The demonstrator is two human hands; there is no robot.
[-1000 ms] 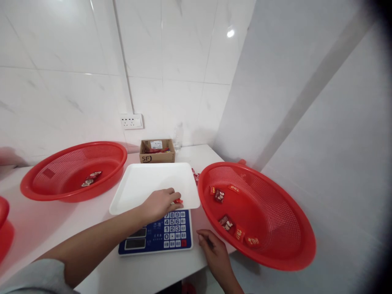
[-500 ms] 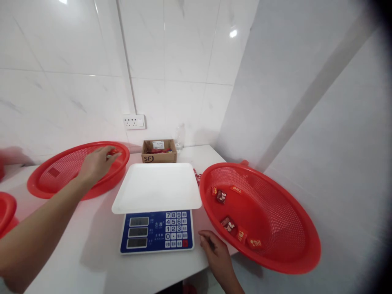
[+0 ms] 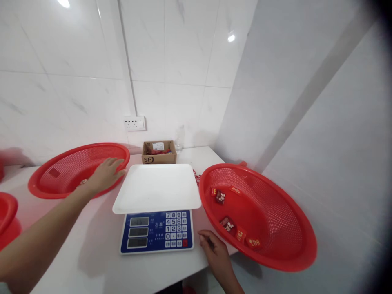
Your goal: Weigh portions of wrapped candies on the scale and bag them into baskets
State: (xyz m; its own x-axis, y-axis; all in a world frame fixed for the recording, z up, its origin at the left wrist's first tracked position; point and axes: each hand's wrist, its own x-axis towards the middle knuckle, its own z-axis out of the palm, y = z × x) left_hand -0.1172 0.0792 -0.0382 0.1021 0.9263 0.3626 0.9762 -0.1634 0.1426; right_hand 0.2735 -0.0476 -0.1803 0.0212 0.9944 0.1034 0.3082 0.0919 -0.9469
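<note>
My left hand (image 3: 108, 174) reaches across the left red plastic basket (image 3: 73, 154), fingers stretched out and apart near its right rim. No packet shows in those fingers. Inside that basket a small pale-patterned wrapper (image 3: 82, 183) lies beside my wrist. My right hand (image 3: 215, 254) rests at the table's front edge, loosely curled with thumb against the forefinger; nothing shows in it. It is between the digital scale (image 3: 158, 232) and the right red basket (image 3: 294, 245). That basket holds several small wrapped candies, among them a brown one (image 3: 220, 197) and a red one (image 3: 253, 243). The white scale pan (image 3: 157, 188) is bare.
An open cardboard box (image 3: 159, 157) with packets inside stands behind the scale, beside a clear plastic bottle (image 3: 180, 136). Another red basket (image 3: 6, 212) shows at the left edge. The tiled wall (image 3: 183, 61) closes off the back, with a socket (image 3: 134, 123) on it.
My left hand has moved down and slightly right; the red packet at its fingertips is out of sight and the fingers have spread. My right hand stays put.
</note>
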